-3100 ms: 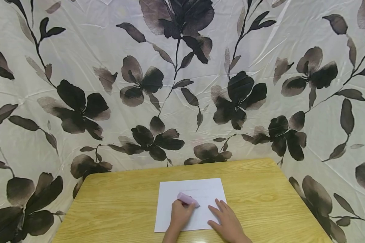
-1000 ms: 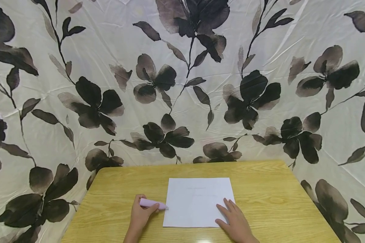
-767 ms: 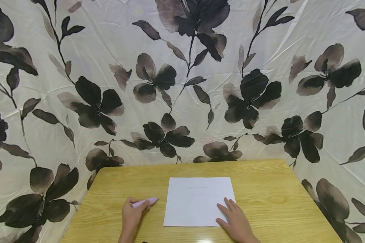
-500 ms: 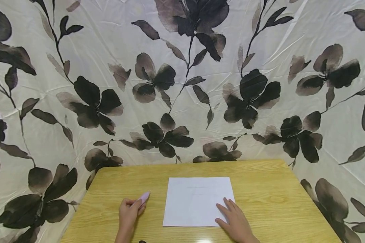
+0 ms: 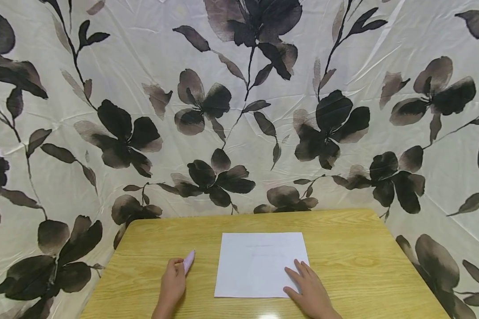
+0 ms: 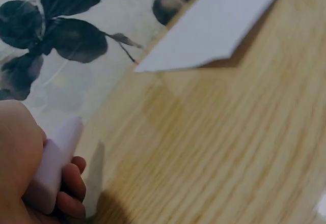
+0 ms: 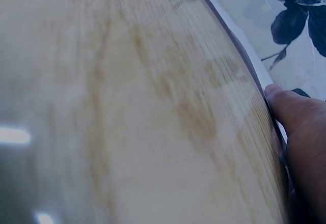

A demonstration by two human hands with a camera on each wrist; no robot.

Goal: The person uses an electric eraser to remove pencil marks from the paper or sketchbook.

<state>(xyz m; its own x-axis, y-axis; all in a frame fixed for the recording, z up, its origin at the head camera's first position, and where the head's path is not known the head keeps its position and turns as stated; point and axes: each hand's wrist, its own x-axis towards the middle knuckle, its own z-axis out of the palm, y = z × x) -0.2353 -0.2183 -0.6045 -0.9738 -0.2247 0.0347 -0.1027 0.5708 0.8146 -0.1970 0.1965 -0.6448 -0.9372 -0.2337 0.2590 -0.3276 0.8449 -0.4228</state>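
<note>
Left of the paper, my left hand (image 5: 172, 283) grips a thick lilac pen (image 5: 189, 261) with a tapered tip pointing away from me. In the left wrist view the fingers curl round the pen (image 6: 53, 163), and its lower end is partly hidden by the palm. A white sheet of paper (image 5: 251, 274) with two faint lines near its top lies on the table. My right hand (image 5: 309, 290) rests with spread fingers on the sheet's lower right corner. The right wrist view shows its thumb (image 7: 293, 109) on the edge of the paper (image 7: 239, 35).
A yellow wood-grain table (image 5: 355, 266) with rounded far corners carries the sheet. Behind and around it hangs a white cloth (image 5: 239, 133) with dark flowers. Light reflects off the table near its front.
The left hand has moved off the paper to the left with the pen, whose tip has swung from pointing right to pointing away. The right hand has kept its place on the sheet.
</note>
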